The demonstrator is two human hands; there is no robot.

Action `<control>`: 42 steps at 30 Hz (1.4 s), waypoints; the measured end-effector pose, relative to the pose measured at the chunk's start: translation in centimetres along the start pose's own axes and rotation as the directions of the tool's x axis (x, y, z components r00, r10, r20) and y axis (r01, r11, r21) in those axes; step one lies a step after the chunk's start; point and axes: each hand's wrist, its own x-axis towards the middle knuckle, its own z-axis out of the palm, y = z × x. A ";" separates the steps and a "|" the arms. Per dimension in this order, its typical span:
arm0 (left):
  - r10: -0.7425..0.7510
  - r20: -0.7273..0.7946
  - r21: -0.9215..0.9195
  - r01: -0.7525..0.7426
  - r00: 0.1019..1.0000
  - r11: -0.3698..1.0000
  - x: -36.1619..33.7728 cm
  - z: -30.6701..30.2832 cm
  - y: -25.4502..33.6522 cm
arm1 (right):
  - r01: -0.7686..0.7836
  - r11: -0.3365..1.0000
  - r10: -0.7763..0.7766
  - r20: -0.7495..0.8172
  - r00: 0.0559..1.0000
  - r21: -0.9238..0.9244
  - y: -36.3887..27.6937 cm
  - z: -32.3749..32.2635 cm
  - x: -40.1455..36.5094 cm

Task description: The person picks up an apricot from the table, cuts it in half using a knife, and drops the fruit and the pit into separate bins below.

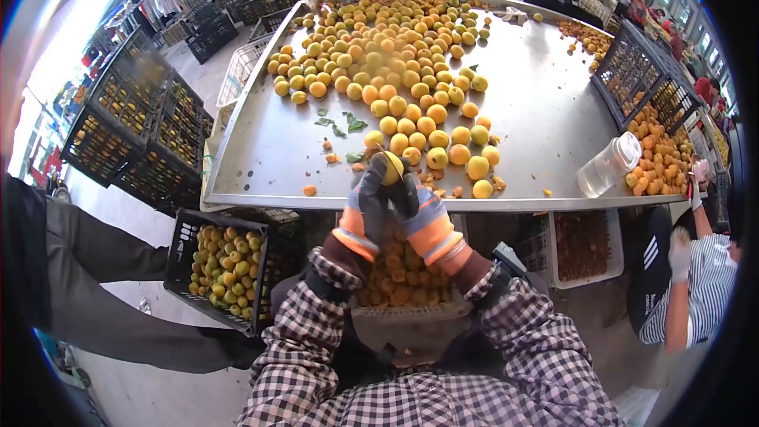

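My gloved hands meet at the near edge of the steel table (538, 134), fingertips closed around a yellow apricot (391, 168). My left hand (364, 209) grips it from the left, and my right hand (428, 220) presses in from the right. Fingers hide part of the fruit, so any small tool between them cannot be made out. Just beyond lie many loose apricots (437, 158), with torn orange pieces (310, 190) and green leaves (354, 122) to the left. Below my wrists, a crate of apricot halves or fruit (403, 281) is partly covered by my arms.
A black crate of greenish apricots (229, 269) stands at lower left beside a person's leg (103, 245). At right are a lidded plastic cup (609, 164), a tipped black crate (640, 79) and piled orange fruit (660, 154). Co-workers sit across and right.
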 end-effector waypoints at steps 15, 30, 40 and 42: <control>-0.025 -0.216 -0.159 -0.009 0.976 0.987 0.8 1.9 -0.2 | 0.058 0.986 -0.047 0.071 0.996 -0.159 1.3 0.8 0.1; 0.301 0.108 0.616 -0.301 0.948 0.728 1.4 -2.6 -0.3 | -0.004 0.996 0.010 0.069 0.998 -0.093 0.1 -2.6 0.6; 0.048 -0.057 0.530 -0.010 0.997 0.848 1.2 -0.2 0.9 | -0.028 0.981 0.044 0.077 0.996 -0.193 -0.8 -4.3 0.8; 0.055 -0.085 0.510 -0.003 0.995 0.860 1.7 -1.6 -0.1 | -0.022 0.987 0.034 0.078 0.996 -0.157 -1.0 -3.6 0.7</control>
